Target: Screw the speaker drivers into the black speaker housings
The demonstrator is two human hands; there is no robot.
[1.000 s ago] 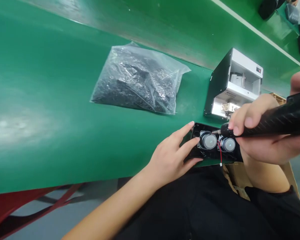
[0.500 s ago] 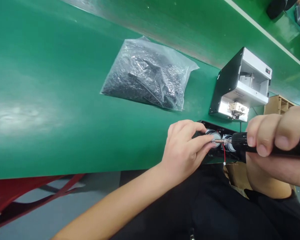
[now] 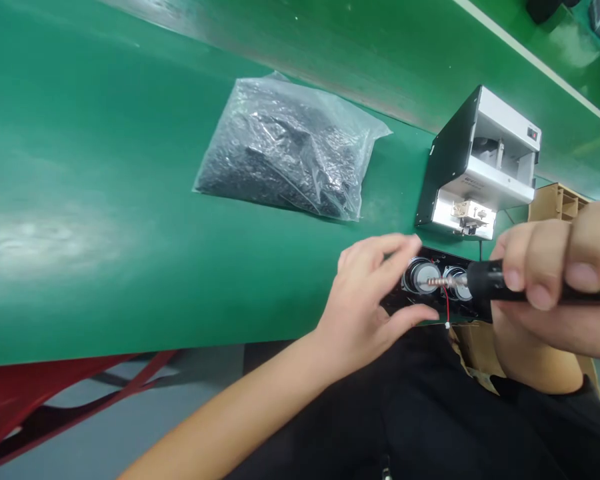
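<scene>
My right hand (image 3: 555, 267) is wrapped round a black screwdriver, likely a powered one (image 3: 487, 280), whose bit points left. The bit lies over a black housing (image 3: 397, 301) with two round speakers in it. The left speaker (image 3: 420, 275) has a pale grey back; the right one (image 3: 453, 283) is partly hidden by the tool. A red wire (image 3: 448, 307) with a small white plug hangs over the housing's near side. My left hand (image 3: 367, 300) is open at the housing's left end, thumb and fingers spread apart. Whether it touches the housing I cannot tell.
A clear bag of small dark parts (image 3: 290, 150) lies on the green table (image 3: 105, 167). A black and silver machine (image 3: 480, 167) stands behind the housing. Right of it is a cardboard tray with compartments (image 3: 555, 200). A red stool (image 3: 55, 393) is below the table edge.
My left thumb and fingers have parted from the screwdriver's tip, where they were pinched together. The right hand still holds the screwdriver, its tip now over the left speaker. The view has shifted slightly.
</scene>
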